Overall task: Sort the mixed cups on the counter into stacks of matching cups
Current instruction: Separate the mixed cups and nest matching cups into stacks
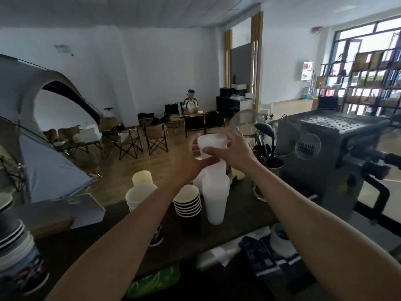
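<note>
White translucent plastic fills my view at the centre: a cup [211, 145] held up in both hands, above the dark counter [238, 211] and right over the tall stack of translucent cups [214, 198]. Its base sits at the top of that stack, but through the blur I cannot tell whether it is seated. My left hand [186, 164] curls round the cup's lower part from the left. My right hand [235, 152] pinches it, thumb across the front and fingers behind the rim. Just left of the stack stands a stack of black cups [187, 204] with white rims, and further left the cream cups [140, 195]. A grey coffee machine [329, 153] stands to the right.
</note>
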